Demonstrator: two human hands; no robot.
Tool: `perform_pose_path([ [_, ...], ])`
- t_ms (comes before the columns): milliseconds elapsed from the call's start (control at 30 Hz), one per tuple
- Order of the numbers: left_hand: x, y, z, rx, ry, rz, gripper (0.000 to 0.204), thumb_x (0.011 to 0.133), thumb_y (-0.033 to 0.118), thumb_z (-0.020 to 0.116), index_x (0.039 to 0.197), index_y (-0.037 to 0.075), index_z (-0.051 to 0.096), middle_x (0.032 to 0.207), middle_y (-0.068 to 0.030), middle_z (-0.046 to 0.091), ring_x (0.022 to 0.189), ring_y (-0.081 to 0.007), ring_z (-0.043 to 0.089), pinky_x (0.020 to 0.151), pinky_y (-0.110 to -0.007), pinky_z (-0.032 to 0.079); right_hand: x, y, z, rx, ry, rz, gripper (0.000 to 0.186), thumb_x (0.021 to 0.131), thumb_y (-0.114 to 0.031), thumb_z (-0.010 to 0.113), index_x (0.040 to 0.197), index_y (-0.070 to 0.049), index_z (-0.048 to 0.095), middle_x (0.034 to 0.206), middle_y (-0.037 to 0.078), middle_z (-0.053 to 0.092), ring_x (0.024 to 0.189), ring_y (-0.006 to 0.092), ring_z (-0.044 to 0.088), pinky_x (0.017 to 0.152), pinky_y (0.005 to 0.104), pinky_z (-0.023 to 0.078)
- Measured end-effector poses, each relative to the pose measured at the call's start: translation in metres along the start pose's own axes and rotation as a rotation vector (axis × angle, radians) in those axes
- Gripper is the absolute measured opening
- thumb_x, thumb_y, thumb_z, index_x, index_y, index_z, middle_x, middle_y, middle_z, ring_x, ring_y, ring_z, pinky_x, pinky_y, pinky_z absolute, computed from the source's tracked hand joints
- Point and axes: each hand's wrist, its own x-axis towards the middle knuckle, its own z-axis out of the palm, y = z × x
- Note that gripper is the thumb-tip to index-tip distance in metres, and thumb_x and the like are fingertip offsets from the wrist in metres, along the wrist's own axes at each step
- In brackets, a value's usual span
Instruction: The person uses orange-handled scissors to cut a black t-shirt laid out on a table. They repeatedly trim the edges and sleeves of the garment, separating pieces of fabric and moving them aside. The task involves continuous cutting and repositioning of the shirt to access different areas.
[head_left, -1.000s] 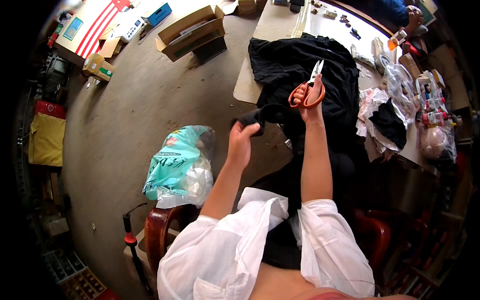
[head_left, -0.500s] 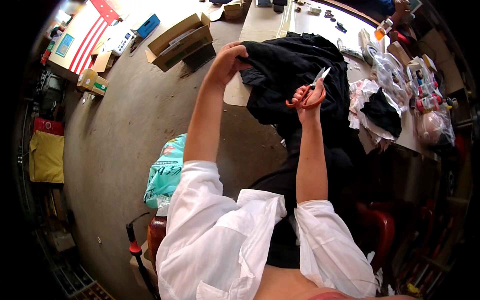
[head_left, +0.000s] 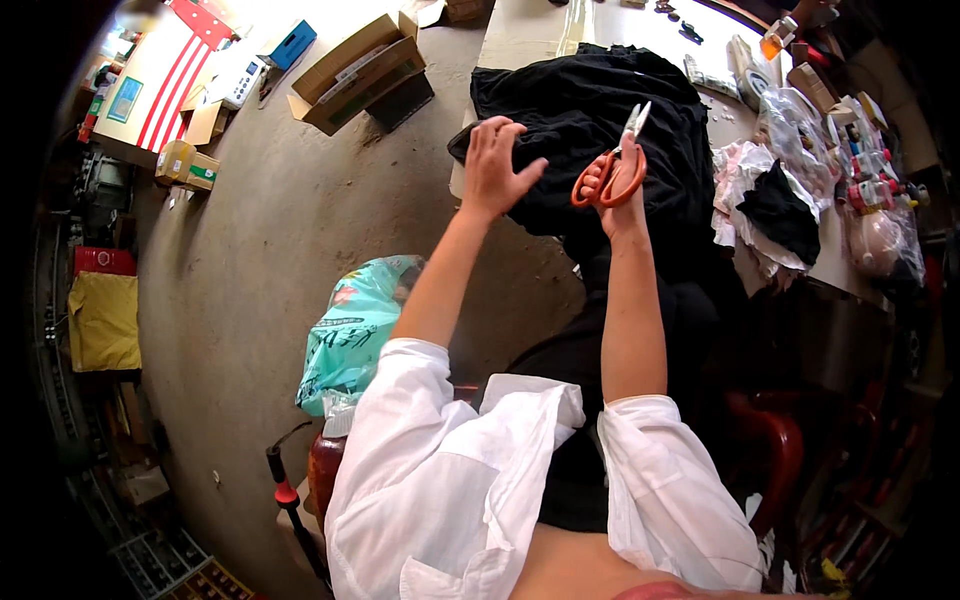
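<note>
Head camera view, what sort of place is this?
Probably a workshop or storeroom, going by the black cloth heaped on a white table, the orange-handled scissors and the open cardboard box.

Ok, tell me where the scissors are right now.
In the head view, the scissors are in the right hand, upper part, right of centre, seen against the black cloth.

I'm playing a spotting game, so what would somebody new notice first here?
Probably the orange-handled scissors in the right hand, over the big black cloth draped on the table. Next, perhaps, the turquoise plastic bag left of centre, and the red-striped surface at the upper left.
</note>
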Motion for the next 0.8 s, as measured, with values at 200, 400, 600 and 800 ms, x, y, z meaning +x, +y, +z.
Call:
perform_pose_path([
  [200,-0.005,0.01,0.002,0.356,-0.111,-0.049,0.031,0.065,0.013,0.075,0.094,0.008,0.063,0.099,-0.0037,0.055,0.102,-0.0239,0.05,0.087,-0.036,0.04,-0.004,0.007,0.004,-0.155,0.02,-0.012,0.053,0.088,-0.062,0.05,0.072,-0.011,0.045,0.057,0.001,0.047,0.047,0.0096,0.048,0.045,0.0198,0.043],
  [400,0.017,-0.021,0.005,0.087,0.454,-0.446,0.02,0.073,0.021,0.077,0.076,0.004,0.068,0.076,-0.0094,0.061,0.073,-0.0266,0.058,0.067,-0.036,0.046,-0.007,0.006,0.008,-0.145,-0.001,0.013,0.052,0.088,-0.06,0.051,0.072,-0.011,0.046,0.058,0.001,0.048,0.046,0.0099,0.048,0.046,0.0209,0.044],
  [600,0.047,0.013,0.027,-0.256,0.322,-0.189,0.042,0.067,0.018,0.083,0.103,0.005,0.064,0.086,-0.0082,0.059,0.078,-0.0249,0.056,0.072,-0.034,0.046,0.0,0.009,0.002,-0.118,-0.008,-0.021,0.058,0.08,-0.067,0.057,0.072,-0.01,0.047,0.058,0.0,0.046,0.046,0.0089,0.05,0.045,0.022,0.045],
  [800,-0.01,-0.007,0.067,-0.098,-0.019,-0.168,0.058,0.066,0.009,0.078,0.118,0.003,0.053,0.109,-0.0133,0.057,0.105,-0.031,0.053,0.092,-0.037,0.043,-0.006,0.007,0.001,-0.106,0.014,0.01,0.055,0.083,-0.064,0.055,0.074,-0.01,0.048,0.06,0.002,0.049,0.048,0.0104,0.05,0.046,0.0207,0.045],
])
